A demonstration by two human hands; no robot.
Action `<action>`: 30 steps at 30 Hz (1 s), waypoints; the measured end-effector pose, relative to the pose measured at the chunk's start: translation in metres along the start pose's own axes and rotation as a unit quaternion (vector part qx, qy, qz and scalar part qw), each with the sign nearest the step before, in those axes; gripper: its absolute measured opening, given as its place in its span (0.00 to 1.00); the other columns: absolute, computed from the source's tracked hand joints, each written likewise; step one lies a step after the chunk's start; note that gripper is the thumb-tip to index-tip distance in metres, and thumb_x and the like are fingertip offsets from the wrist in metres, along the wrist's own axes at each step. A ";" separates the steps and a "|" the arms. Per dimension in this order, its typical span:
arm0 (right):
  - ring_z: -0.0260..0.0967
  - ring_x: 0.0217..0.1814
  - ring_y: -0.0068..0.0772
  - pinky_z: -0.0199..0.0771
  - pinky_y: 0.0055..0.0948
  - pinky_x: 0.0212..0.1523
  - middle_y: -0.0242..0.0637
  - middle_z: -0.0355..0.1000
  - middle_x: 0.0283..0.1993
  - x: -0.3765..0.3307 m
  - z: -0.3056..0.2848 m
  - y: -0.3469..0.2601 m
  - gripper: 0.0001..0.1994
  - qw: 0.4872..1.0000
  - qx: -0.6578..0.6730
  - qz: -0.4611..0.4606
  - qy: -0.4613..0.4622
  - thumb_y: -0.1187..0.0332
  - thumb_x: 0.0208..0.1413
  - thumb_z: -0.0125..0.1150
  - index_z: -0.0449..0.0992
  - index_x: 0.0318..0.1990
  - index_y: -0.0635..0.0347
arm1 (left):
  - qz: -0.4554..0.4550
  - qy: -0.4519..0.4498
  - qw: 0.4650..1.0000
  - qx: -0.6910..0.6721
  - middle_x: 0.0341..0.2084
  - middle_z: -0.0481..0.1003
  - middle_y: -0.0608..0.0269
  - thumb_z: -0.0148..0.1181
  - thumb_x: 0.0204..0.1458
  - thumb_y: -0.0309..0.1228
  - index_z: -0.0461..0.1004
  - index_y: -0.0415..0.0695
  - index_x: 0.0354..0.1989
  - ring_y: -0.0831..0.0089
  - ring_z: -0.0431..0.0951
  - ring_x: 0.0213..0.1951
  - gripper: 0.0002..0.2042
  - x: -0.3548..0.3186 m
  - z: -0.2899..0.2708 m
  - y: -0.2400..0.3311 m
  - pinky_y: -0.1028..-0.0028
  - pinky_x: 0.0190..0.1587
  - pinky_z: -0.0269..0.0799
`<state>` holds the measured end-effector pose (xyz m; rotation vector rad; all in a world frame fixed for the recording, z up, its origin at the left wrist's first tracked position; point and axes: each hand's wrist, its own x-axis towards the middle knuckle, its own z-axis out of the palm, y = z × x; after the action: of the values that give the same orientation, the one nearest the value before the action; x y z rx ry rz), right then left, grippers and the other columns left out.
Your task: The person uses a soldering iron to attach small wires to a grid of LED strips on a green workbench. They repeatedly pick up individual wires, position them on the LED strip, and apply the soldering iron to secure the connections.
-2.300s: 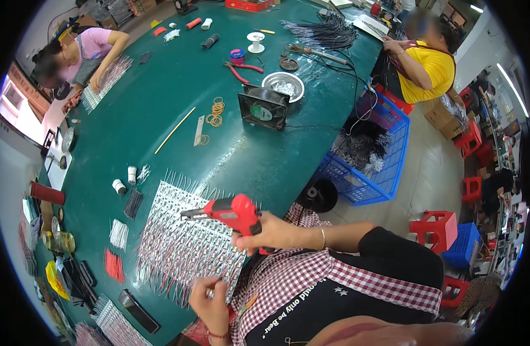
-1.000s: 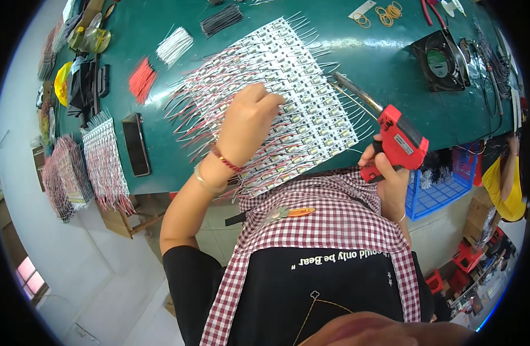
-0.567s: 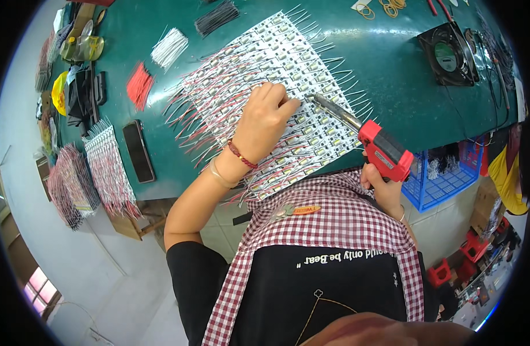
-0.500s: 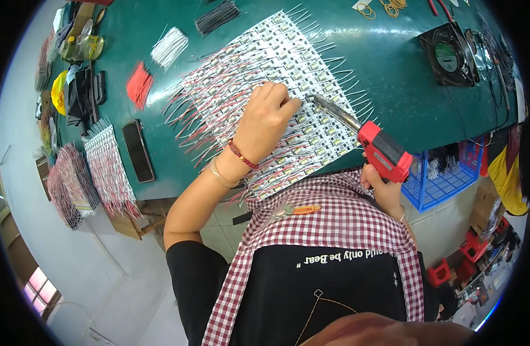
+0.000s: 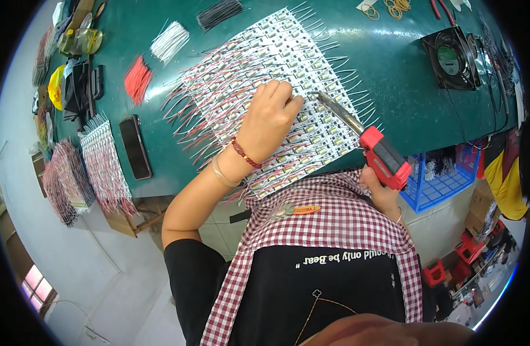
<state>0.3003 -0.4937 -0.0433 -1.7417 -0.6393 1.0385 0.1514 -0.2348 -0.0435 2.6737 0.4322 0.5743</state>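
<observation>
A white panel of small circuit boards (image 5: 325,78) lies on the green table, with red, black and white wires sticking out along its sides. My left hand (image 5: 270,118) rests over its middle, thumb and fingers pinched together; whatever is between them is too small to make out. From the right, my right hand (image 5: 382,195) grips a red and black soldering gun (image 5: 386,158) by its lower end. The gun's metal tip points at the boards, just right of my left fingertips. I cannot tell whether the tip touches them.
Bundles of red wires (image 5: 138,81), white wires (image 5: 170,42) and black wires (image 5: 220,14) lie at the far left. A phone (image 5: 136,147) sits beside more wired boards (image 5: 105,167). On the right are a black fan (image 5: 449,59) and, below the table edge, a blue crate (image 5: 435,187).
The soldering gun's tip has shifted slightly right and away from my left fingertips. My left hand stays pinched at nearly the same spot over the boards.
</observation>
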 end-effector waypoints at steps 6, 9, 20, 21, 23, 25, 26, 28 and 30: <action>0.67 0.29 0.20 0.67 0.25 0.29 0.30 0.72 0.30 0.002 0.004 0.004 0.09 1.000 -0.014 -0.011 0.022 0.69 0.50 0.66 0.75 0.36 0.63 | 0.005 0.002 1.000 0.006 0.23 0.63 0.62 0.55 0.38 0.19 0.76 0.41 0.31 0.66 0.65 0.30 0.09 0.001 -0.001 0.002 0.69 0.34 0.62; 0.67 0.28 0.20 0.67 0.25 0.28 0.29 0.72 0.29 0.001 0.005 0.004 0.09 0.999 -0.028 -0.028 0.023 0.70 0.51 0.65 0.75 0.37 0.63 | 0.008 0.002 1.000 0.016 0.23 0.63 0.62 0.55 0.38 0.20 0.75 0.41 0.30 0.66 0.65 0.30 0.09 0.001 0.000 0.002 0.69 0.34 0.62; 0.66 0.27 0.18 0.66 0.21 0.28 0.30 0.71 0.27 -0.011 -0.003 0.004 0.06 0.992 0.126 0.013 0.000 0.71 0.56 0.60 0.73 0.38 0.63 | 0.013 -0.005 1.000 -0.020 0.24 0.65 0.64 0.56 0.37 0.20 0.76 0.42 0.35 0.67 0.66 0.29 0.13 -0.006 -0.007 0.015 0.70 0.35 0.61; 0.66 0.26 0.18 0.66 0.21 0.27 0.30 0.71 0.27 -0.012 -0.003 0.004 0.06 0.992 0.124 0.019 -0.004 0.71 0.56 0.60 0.73 0.38 0.63 | 0.012 -0.008 1.000 -0.020 0.23 0.65 0.64 0.56 0.37 0.20 0.76 0.42 0.35 0.67 0.66 0.29 0.13 -0.007 -0.005 0.013 0.70 0.35 0.61; 0.66 0.26 0.18 0.66 0.22 0.27 0.29 0.71 0.27 -0.015 -0.006 0.012 0.06 0.997 0.075 0.021 -0.012 0.70 0.56 0.60 0.74 0.38 0.62 | 0.014 -0.022 0.999 -0.026 0.25 0.62 0.61 0.54 0.41 0.22 0.74 0.41 0.33 0.66 0.65 0.31 0.08 -0.009 -0.001 0.012 0.68 0.36 0.61; 0.66 0.26 0.19 0.66 0.22 0.27 0.29 0.71 0.27 -0.017 -0.007 0.018 0.07 0.998 0.053 0.032 -0.020 0.69 0.56 0.60 0.74 0.38 0.62 | 0.018 -0.023 0.999 -0.028 0.25 0.62 0.61 0.54 0.42 0.22 0.74 0.41 0.33 0.65 0.64 0.32 0.08 -0.010 0.001 0.011 0.68 0.36 0.61; 0.67 0.26 0.19 0.66 0.22 0.28 0.29 0.71 0.27 -0.018 -0.007 0.019 0.07 0.997 0.055 0.042 -0.023 0.69 0.56 0.61 0.74 0.38 0.62 | 0.020 -0.023 0.999 -0.028 0.25 0.62 0.61 0.53 0.42 0.22 0.74 0.41 0.33 0.65 0.64 0.32 0.08 -0.010 0.002 0.010 0.68 0.36 0.61; 0.67 0.28 0.19 0.67 0.23 0.28 0.29 0.71 0.28 -0.019 -0.008 0.021 0.08 0.997 0.053 0.054 -0.030 0.68 0.55 0.61 0.74 0.39 0.62 | 0.017 -0.015 1.000 -0.021 0.24 0.63 0.62 0.54 0.39 0.20 0.75 0.41 0.33 0.66 0.66 0.30 0.11 -0.008 0.003 0.011 0.69 0.35 0.62; 0.68 0.30 0.21 0.68 0.25 0.30 0.31 0.72 0.30 -0.021 -0.009 0.022 0.09 0.997 0.045 0.057 -0.037 0.68 0.55 0.61 0.74 0.40 0.62 | 0.015 -0.011 1.000 -0.014 0.23 0.64 0.63 0.55 0.37 0.19 0.76 0.41 0.34 0.66 0.66 0.30 0.12 -0.008 0.004 0.012 0.69 0.35 0.62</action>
<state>0.2974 -0.5229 -0.0542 -1.6832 -0.5343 1.1972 0.1486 -0.2497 -0.0448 2.6606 0.3766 0.5559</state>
